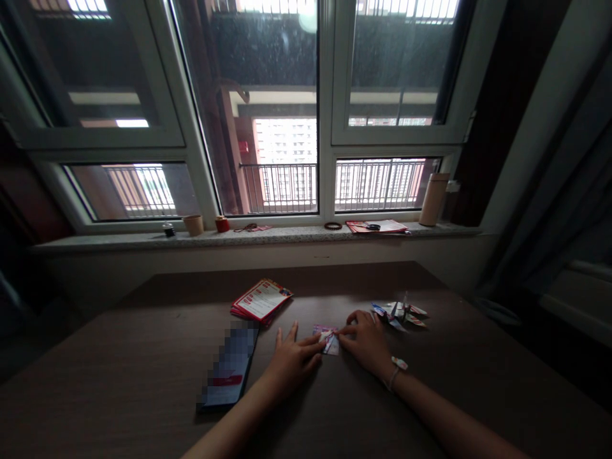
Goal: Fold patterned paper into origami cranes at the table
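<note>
Under my fingertips lies a small piece of paper (331, 348), pale over most of its face, with purple along its far edge and pinkish purple marks near the middle. It rests low on the brown surface (354, 408), roughly squarish in the part I can see. Its near part shows whitish grey with a darker line running across it at a slant. The fingers of my left hand (292, 354) reach over its left side, and the fingertips of my right hand (368, 340) meet its right edge, so both margins are partly hidden. Its finer print is too small to read.
</note>
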The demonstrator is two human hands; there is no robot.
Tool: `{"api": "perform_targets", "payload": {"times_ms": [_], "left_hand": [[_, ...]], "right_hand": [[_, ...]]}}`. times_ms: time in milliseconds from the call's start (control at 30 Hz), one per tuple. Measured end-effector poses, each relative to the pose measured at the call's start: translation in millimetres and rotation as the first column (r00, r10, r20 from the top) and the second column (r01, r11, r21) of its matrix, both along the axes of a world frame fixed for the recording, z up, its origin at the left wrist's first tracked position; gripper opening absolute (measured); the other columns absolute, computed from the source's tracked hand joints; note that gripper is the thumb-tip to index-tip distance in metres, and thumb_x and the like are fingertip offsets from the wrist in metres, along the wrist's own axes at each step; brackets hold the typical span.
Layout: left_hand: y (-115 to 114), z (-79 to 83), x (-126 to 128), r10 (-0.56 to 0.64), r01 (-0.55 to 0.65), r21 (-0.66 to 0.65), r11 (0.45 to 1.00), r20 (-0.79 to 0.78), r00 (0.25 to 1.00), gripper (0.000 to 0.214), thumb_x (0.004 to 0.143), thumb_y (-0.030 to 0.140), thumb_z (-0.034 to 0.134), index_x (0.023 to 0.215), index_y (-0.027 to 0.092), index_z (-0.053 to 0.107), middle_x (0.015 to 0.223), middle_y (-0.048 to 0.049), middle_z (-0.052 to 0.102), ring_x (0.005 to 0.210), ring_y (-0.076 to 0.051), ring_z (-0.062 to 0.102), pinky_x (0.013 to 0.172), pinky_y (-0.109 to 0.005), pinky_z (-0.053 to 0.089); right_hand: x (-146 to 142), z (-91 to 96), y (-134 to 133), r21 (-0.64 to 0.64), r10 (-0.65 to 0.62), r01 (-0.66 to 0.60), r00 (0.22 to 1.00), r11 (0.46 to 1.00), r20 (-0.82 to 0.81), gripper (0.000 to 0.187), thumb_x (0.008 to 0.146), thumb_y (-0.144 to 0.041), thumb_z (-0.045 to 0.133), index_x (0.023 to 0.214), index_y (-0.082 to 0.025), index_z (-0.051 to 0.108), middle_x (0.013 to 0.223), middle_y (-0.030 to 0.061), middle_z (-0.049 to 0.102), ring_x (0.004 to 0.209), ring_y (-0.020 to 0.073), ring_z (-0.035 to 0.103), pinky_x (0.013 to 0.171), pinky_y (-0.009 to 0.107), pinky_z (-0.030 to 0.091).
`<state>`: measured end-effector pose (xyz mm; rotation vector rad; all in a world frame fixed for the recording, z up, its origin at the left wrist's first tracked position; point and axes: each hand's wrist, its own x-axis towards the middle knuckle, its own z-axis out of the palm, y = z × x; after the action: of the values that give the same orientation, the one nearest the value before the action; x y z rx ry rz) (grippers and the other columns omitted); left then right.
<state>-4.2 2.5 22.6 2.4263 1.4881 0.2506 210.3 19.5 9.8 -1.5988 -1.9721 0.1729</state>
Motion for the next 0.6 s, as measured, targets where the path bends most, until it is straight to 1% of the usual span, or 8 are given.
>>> {"api": "perform_targets", "payload": {"times_ms": [133, 367, 433, 600], "left_hand": [[1.0, -2.2, -1.4, -0.007, 0.006, 0.011, 1.0, 0.007, 1.0, 0.039, 0.091, 0.039, 0.049, 0.129, 0.047, 0.054, 0.143, 0.0059, 0.051, 0.144, -0.042, 0.017, 0.106, -0.077, 0.006], [1.8, -5.2, -1.9, -0.009, 0.009, 0.018, 1.0, 0.007, 1.0, 0.039, 0.091, 0.039, 0.05, 0.129, 0.046, 0.054, 0.143, 0.0049, 0.052, 0.143, -0.043, 0.017, 0.105, -0.078, 0.007], [1.8, -5.5, -2.0, -0.009, 0.009, 0.018, 1.0, 0.006, 1.0, 0.039, 0.091, 0.039, 0.05, 0.129, 0.046, 0.054, 0.143, 0.0053, 0.051, 0.143, -0.043, 0.017, 0.105, -0.078, 0.007], [0.8, -3.9, -1.5, -0.003, 0.003, 0.021, 1.0, -0.003, 1.0, 0.04, 0.091, 0.039, 0.05, 0.13, 0.047, 0.053, 0.144, 0.006, 0.05, 0.143, -0.042, 0.018, 0.106, -0.077, 0.007]], "right_hand": [[-0.8, 1.1, -0.9, 0.02, -0.027, 0.027, 1.0, 0.999, 0.0, 0.015, 0.082, -0.037, 0.064, 0.079, -0.032, 0.078, 0.099, 0.0033, 0.063, 0.104, 0.0215, 0.051, 0.105, 0.039, 0.024], [-1.8, -0.3, -1.4, 0.038, -0.071, 0.071, 0.997, 0.997, 0.017, 0.016, 0.082, -0.038, 0.063, 0.081, -0.032, 0.078, 0.098, 0.0042, 0.063, 0.102, 0.0225, 0.051, 0.104, 0.04, 0.025], [-1.3, -0.3, -1.8, 0.046, -0.06, 0.059, 0.998, 0.997, 0.028, 0.016, 0.082, -0.037, 0.063, 0.081, -0.031, 0.078, 0.097, 0.0045, 0.063, 0.102, 0.0223, 0.051, 0.104, 0.04, 0.025], [2.2, -0.1, -3.1, 0.043, 0.023, -0.023, 1.0, 0.999, 0.015, 0.016, 0.085, -0.034, 0.062, 0.086, -0.033, 0.078, 0.103, 0.0044, 0.062, 0.106, 0.0214, 0.052, 0.107, 0.042, 0.024]]}}
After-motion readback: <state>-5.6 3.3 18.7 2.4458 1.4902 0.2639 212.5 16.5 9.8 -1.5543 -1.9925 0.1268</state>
